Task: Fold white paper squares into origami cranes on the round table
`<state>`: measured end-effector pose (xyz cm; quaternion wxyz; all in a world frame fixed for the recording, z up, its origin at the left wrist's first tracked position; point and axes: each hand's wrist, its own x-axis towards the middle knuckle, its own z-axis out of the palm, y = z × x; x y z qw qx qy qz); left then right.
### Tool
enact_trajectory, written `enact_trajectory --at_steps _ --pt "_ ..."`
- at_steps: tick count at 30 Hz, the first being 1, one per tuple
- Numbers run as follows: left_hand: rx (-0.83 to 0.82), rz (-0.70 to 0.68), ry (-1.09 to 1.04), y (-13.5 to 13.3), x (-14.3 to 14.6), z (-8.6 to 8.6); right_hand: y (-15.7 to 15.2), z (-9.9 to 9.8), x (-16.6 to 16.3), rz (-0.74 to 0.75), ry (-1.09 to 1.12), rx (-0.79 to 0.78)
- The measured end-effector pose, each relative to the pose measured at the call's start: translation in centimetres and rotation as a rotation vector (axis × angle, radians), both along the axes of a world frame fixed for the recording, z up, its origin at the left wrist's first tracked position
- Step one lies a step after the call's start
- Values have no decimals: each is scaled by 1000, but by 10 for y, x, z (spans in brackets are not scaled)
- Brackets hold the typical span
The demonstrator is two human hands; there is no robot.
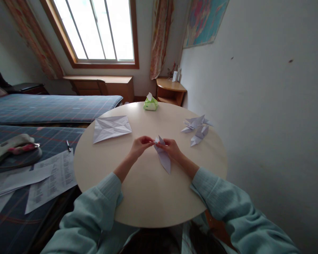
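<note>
Above the middle of the round table (137, 190) I hold a folded white paper figure (164, 160) with pointed ends. My left hand (142, 145) pinches its small upper left tip between thumb and fingers. Closed on its upper right side is my right hand (171, 148), near a point that sticks up. The long pointed lower part hangs towards me. To the right lie several finished-looking folded paper figures (200, 132). A creased white paper sheet (112, 127) rests at the left of the table.
A green tissue pack (150, 103) stands at the table's far edge. Left of the table are beds (55, 109) with plaid covers, bearing printed sheets (51, 180), a pen (68, 145) and a pale bag-like item (14, 150). A wall (275, 134) runs close along the right.
</note>
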<state>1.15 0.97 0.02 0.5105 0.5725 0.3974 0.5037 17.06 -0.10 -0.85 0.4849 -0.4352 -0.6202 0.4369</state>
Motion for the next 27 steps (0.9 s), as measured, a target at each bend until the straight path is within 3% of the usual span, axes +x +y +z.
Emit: enact_trajectory --at_steps 19,27 --pt "208 42 173 0 -2 0 1 -5 -1 14 -11 5" --pt "70 -33 73 3 -3 0 0 5 1 17 -18 5"
